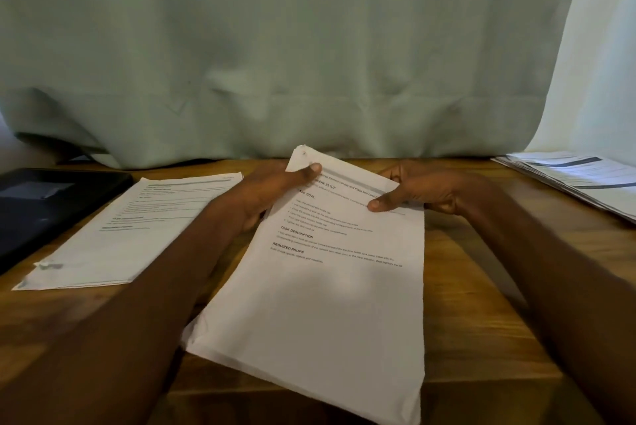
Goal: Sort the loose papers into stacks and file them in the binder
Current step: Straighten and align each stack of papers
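Papers (323,287): thin sheaf, light, floppy, slick btwn sheets; held above desk (475,304). My left hand (272,190) & right hand (423,190) both pinch top edge, thumbs on top. Support underneath, else sags.

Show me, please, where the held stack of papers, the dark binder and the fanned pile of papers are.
held stack of papers (320,304), head view, blank lower half of top sheet.
dark binder (51,204), head view, cover.
fanned pile of papers (585,180), head view, top sheet.
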